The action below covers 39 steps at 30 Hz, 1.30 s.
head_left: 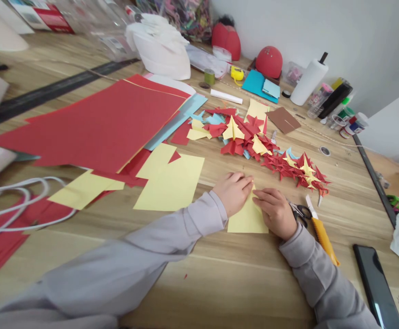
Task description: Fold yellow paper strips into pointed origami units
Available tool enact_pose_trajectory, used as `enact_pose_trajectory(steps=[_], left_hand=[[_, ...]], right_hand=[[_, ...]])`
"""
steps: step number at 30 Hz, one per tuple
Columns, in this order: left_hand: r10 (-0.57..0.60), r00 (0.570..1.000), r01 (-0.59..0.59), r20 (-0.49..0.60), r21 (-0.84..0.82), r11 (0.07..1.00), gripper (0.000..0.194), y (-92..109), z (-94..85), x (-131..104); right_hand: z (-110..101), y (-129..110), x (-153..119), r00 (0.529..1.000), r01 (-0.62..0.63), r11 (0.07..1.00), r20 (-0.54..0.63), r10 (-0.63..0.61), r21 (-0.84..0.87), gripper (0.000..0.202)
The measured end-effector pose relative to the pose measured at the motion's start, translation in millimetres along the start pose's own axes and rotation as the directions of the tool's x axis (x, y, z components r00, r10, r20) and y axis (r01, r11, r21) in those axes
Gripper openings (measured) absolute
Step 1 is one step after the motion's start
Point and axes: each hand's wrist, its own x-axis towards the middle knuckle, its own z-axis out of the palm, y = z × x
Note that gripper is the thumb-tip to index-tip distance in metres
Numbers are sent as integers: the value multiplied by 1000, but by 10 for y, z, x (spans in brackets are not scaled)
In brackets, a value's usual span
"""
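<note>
A pale yellow sheet of paper lies on the table in front of me, its far end narrowing toward a point under my fingers. My left hand is closed on that far end, fingers curled together at the left edge. From the other side my right hand pinches the right edge, fingertips close to the left ones. Just beyond the hands lies a pile of folded red, yellow and light blue paper planes. Black-handled scissors and an orange utility knife rest beside my right wrist.
Large red sheets and yellow pieces lie to the left, near a white cable. A phone is at the lower right. At the back stand a white bottle, a yellow tape measure and small jars.
</note>
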Motion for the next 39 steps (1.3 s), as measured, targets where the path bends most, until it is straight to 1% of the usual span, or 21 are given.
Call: enact_pose_trajectory(steps=[5,9,13,16,21,28,33,39], left_hand=[[-35,999,35,5,-2,999,29,12,-27,6],[-40,999,40,3,-4,999,29,13,-11,5],[-13,1000,13,-15,0,1000,29,-2,46,-4],[16,1000,-16,-8,2,1000,31,-10,69,-8],[0,1000,0,11,-29,1000,33,2,29,14],[-16,1000,16,-3,-97,995,38,6,16,5],[-21,1000,23,20,-85,996,39,29,10,1],[-32,997,37,66,-70,997,40,62,-67,7]], right_hand=[[1,4,0,1000,9,1000,-3,-9,-3,34],[14,16,-11,1000,4,1000,3,-4,1,35],[15,13,-10,1000,5,1000,3,-5,1,35],[10,7,-5,1000,9,1000,-6,-9,3,34],[11,5,-3,1000,8,1000,-2,-8,1,35],[7,-4,5,1000,3,1000,-3,-3,-7,34],[2,-13,13,1000,3,1000,-8,-4,-11,33],[0,-15,18,1000,10,1000,-8,-10,-11,31]])
